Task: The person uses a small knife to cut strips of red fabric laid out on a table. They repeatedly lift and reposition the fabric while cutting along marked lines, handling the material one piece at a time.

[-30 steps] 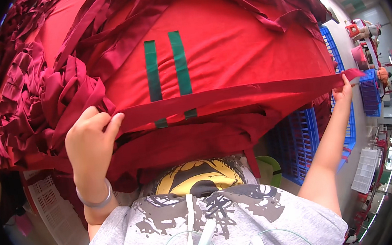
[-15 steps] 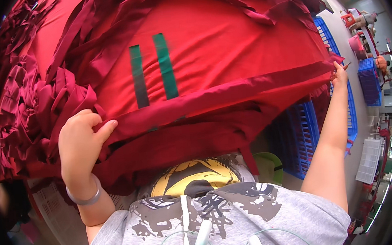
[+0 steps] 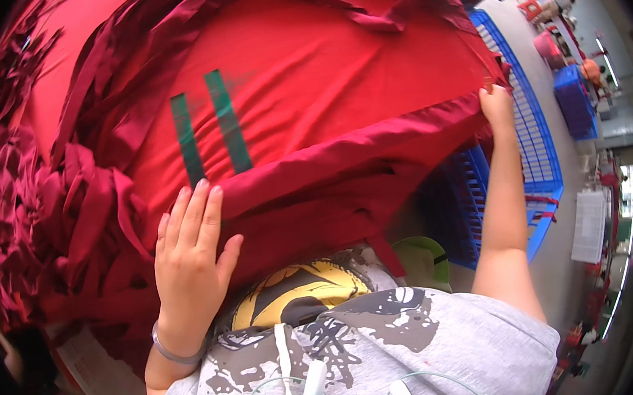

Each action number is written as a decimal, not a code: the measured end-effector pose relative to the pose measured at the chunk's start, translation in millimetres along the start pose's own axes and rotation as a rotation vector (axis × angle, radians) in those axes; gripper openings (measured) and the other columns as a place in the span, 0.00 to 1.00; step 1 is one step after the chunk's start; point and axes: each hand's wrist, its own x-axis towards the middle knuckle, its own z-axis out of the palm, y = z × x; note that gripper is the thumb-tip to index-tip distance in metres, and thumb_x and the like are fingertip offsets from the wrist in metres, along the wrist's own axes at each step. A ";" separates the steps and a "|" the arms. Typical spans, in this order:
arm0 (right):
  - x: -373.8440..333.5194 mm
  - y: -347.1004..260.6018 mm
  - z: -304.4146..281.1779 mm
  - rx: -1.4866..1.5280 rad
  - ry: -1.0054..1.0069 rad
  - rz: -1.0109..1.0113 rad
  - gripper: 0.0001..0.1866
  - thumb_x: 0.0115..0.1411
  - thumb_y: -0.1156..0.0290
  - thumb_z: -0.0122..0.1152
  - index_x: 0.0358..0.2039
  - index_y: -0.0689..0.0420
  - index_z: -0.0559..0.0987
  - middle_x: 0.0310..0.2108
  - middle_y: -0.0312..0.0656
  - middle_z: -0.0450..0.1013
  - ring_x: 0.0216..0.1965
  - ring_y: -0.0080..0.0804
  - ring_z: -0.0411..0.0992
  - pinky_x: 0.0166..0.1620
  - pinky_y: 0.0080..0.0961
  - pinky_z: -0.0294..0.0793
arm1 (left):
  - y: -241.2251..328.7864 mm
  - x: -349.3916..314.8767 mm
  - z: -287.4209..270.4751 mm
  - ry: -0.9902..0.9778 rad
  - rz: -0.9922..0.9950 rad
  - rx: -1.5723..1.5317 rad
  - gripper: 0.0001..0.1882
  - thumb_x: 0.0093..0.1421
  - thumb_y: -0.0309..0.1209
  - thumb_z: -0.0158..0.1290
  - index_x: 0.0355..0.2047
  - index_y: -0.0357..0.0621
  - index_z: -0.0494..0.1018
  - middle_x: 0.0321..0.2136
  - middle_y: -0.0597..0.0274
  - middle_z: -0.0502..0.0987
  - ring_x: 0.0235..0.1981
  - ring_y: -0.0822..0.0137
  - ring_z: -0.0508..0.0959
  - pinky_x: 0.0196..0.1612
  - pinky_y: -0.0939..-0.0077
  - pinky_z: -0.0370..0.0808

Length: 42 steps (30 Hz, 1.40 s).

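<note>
Across red cloth (image 3: 319,68), we are pinching the right end of a dark red fabric strip (image 3: 350,145) with our right hand (image 3: 497,106) and spreading our open left hand (image 3: 191,259) at its left, seemingly keeping it straight.

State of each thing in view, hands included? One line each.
Left hand: open, fingers extended, at the strip's left end
Right hand: closed on the strip's right end
Dark red strip: stretched out, slightly rumpled
Red cloth: spread out, wrinkled
Green strips: two, side by side on the cloth
Dark red heap: crumpled
Bracelet: worn on left wrist
</note>
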 end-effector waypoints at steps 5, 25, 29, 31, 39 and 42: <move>-9.7 8.6 -6.5 0.006 0.085 0.046 0.15 0.62 0.59 0.52 0.38 0.57 0.80 0.36 0.57 0.78 0.41 0.58 0.76 0.45 0.52 0.75 | -8.8 -5.8 12.3 -0.091 -0.021 -0.007 0.36 0.56 0.34 0.59 0.65 0.49 0.62 0.67 0.57 0.59 0.69 0.53 0.57 0.66 0.50 0.56; -283.9 -263.0 -74.4 0.526 -0.405 -0.989 0.27 0.58 0.79 0.57 0.60 0.61 0.69 0.30 0.48 0.74 0.27 0.44 0.76 0.31 0.35 0.75 | -0.1 -5.2 32.8 0.183 0.044 -0.015 0.30 0.52 0.33 0.60 0.57 0.50 0.71 0.58 0.59 0.68 0.58 0.57 0.68 0.58 0.58 0.65; -288.1 -259.3 -72.9 0.393 -0.316 -1.028 0.25 0.56 0.77 0.59 0.57 0.61 0.73 0.22 0.43 0.70 0.19 0.37 0.72 0.23 0.32 0.72 | -2.6 -3.6 34.9 0.224 0.055 -0.022 0.31 0.50 0.35 0.62 0.57 0.55 0.72 0.56 0.61 0.69 0.54 0.59 0.69 0.55 0.60 0.66; -290.4 -260.5 -71.3 0.407 -0.262 -1.001 0.24 0.56 0.76 0.60 0.55 0.61 0.75 0.20 0.41 0.69 0.18 0.35 0.71 0.21 0.32 0.70 | -4.5 -3.0 37.5 0.235 0.068 -0.002 0.31 0.50 0.35 0.63 0.57 0.55 0.72 0.55 0.61 0.69 0.53 0.60 0.70 0.54 0.61 0.66; -293.7 -260.8 -72.6 0.305 -0.205 -1.043 0.23 0.57 0.71 0.61 0.54 0.59 0.76 0.19 0.37 0.67 0.17 0.30 0.70 0.19 0.26 0.69 | -3.2 -0.3 42.5 0.280 0.062 0.012 0.30 0.47 0.36 0.64 0.54 0.56 0.74 0.53 0.63 0.70 0.51 0.62 0.71 0.51 0.63 0.66; -293.0 -260.8 -72.5 0.288 -0.169 -1.081 0.23 0.57 0.69 0.62 0.53 0.59 0.77 0.18 0.36 0.67 0.16 0.28 0.69 0.18 0.24 0.68 | -3.2 -0.7 45.3 0.301 0.050 0.037 0.30 0.47 0.36 0.63 0.53 0.57 0.74 0.52 0.63 0.70 0.51 0.62 0.71 0.51 0.63 0.66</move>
